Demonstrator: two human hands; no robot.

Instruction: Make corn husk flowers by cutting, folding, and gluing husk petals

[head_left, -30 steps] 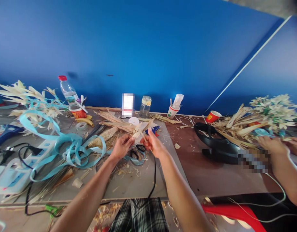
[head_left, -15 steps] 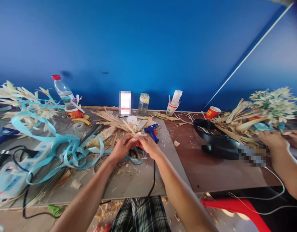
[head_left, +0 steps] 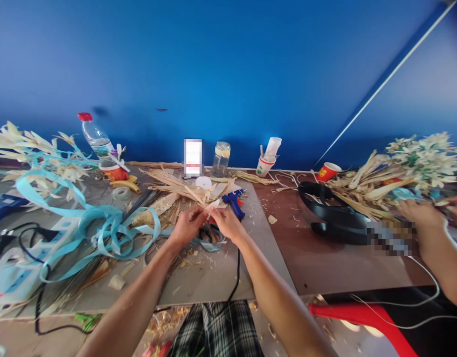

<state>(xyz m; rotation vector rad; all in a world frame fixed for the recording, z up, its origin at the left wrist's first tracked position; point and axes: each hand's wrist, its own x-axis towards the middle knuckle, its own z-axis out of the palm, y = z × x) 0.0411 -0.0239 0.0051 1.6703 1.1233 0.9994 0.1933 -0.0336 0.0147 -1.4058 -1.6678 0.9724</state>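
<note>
My left hand [head_left: 189, 225] and my right hand [head_left: 228, 223] meet over the middle of the table, fingertips pinched close together. Between them is a small pale piece of dried husk [head_left: 214, 204], its pointed tip sticking up. Both hands appear closed on it; its lower part is hidden by the fingers. Just behind lies a heap of dried corn husk strips [head_left: 168, 181]. A blue glue gun [head_left: 234, 202] rests right of my right hand, its black cord running down toward the table edge. Light blue ribbon [head_left: 116, 233] lies in loose loops to the left of my left hand.
A clear jar [head_left: 221, 159], a paper cup [head_left: 265, 166] and a white roll [head_left: 203, 183] stand behind. At left are a bottle [head_left: 96, 136] and a power strip [head_left: 27, 263]. A black headset-like object [head_left: 332, 218] lies at right, near another person's hand [head_left: 422, 213].
The pale husk piece now stands up more visibly between my fingertips. My hands have shifted only slightly, staying together in the same spot.
</note>
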